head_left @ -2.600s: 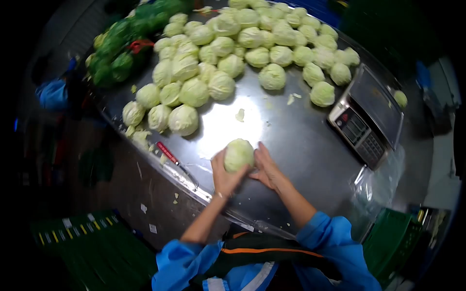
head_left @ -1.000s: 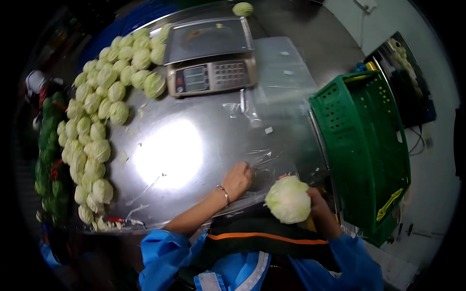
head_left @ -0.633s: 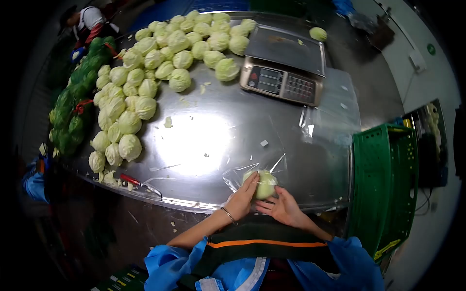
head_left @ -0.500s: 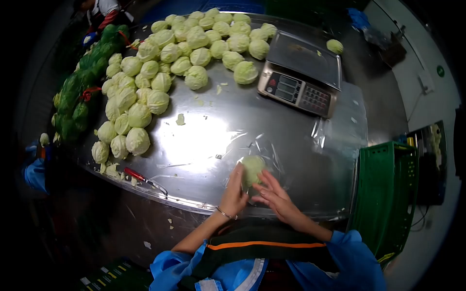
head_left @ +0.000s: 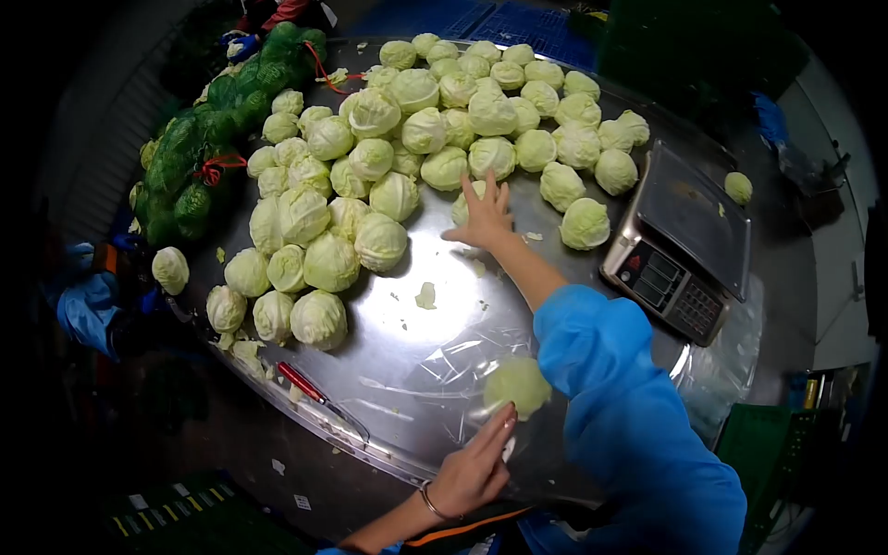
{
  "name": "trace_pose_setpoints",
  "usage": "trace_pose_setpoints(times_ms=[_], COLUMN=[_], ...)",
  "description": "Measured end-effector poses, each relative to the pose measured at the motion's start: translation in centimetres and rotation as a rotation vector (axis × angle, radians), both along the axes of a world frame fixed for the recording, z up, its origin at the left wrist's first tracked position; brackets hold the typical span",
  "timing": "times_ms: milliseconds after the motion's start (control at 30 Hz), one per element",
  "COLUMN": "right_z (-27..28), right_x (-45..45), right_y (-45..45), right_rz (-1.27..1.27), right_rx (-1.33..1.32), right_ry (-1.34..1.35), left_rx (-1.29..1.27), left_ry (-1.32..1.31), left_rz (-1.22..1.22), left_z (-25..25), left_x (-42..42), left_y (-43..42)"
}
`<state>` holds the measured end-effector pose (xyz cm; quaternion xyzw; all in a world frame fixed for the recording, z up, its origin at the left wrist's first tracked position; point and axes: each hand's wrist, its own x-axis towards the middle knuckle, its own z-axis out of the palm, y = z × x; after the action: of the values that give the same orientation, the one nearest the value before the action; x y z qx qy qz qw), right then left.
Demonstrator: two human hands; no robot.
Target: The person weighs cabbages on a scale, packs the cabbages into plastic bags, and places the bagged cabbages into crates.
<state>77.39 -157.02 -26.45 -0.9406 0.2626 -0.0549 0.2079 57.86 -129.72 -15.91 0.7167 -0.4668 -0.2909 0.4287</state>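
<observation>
A pale green cabbage [head_left: 518, 387] lies inside a clear plastic bag [head_left: 444, 356] near the table's front edge. My left hand [head_left: 474, 470] is at the near side of this bag, its fingers pressed together on the thin film, the tips close to the cabbage. Farther in, my right hand [head_left: 486, 217] stretches out with spread fingers over a single cabbage [head_left: 460, 209] at the edge of the heap. The hand partly covers that cabbage, and its fingers have not closed round it. Many loose cabbages [head_left: 370, 159] fill the table's back and left.
A scale [head_left: 689, 231] stands at right, with plastic bags [head_left: 740, 338] beside it. A red-handled knife [head_left: 319, 398] lies at the front left edge. Green net sacks [head_left: 208, 120] of cabbages line the far left. Green crates [head_left: 758, 453] stand at the lower right.
My right hand has left the bagged cabbage and reached forward to the heap. My left hand stays by the bag, slightly lower. The whole view has shifted with my head.
</observation>
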Motion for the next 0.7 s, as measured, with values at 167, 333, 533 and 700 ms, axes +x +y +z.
trace_pose_setpoints(times_ms=[167, 333, 533, 700], right_z=[-0.4, 8.6, 10.3, 8.3], right_x=[-2.5, -26.4, -42.0, -40.5], right_y=[-2.9, -0.8, 13.7, 18.5], right_rz=[-0.066, 0.069, -0.378, -0.694], right_rx=[0.164, 1.898, 1.988, 2.061], right_ry=[-0.120, -0.521, -0.464, -0.616], left_rx=[-0.110, -0.095, 0.011, 0.054], left_ry=[0.128, 0.117, -0.025, -0.239], left_rz=[0.035, -0.114, -0.229, -0.192], left_z=[-1.8, -1.4, -1.0, -1.3], left_x=[-0.4, -1.5, -4.9, -7.0], left_y=[-0.1, -0.8, -0.3, 2.7])
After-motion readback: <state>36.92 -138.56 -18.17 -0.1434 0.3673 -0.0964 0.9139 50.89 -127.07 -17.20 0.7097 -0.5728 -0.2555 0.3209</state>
